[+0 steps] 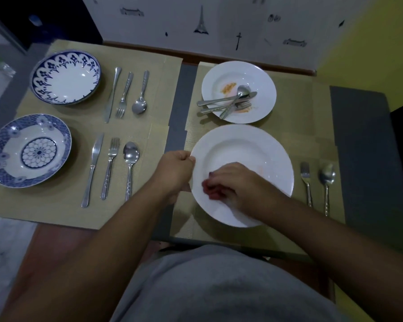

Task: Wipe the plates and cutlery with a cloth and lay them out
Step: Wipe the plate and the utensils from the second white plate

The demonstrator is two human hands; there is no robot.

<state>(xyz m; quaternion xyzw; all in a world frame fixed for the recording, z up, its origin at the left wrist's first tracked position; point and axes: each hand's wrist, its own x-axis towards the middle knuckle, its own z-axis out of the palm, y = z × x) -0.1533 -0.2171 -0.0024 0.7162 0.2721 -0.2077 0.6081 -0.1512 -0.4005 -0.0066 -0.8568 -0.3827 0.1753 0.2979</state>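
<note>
A large white plate (254,147) lies on the right placemat in front of me. My left hand (175,170) grips its left rim. My right hand (237,184) presses a bunched red cloth (211,188) onto the plate's lower left part. A faint orange smear shows on the plate near its right rim. Behind it a second white plate (261,75) holds food stains and a knife, fork and spoon (228,101) piled across it. To the right of the near plate a fork (306,182) and a spoon (326,182) lie side by side.
On the left placemat (149,135) two blue-patterned plates, one at the back (65,76) and one at the front (28,151), each have a knife, fork and spoon laid out to their right. A wall (219,24) closes the far side of the table.
</note>
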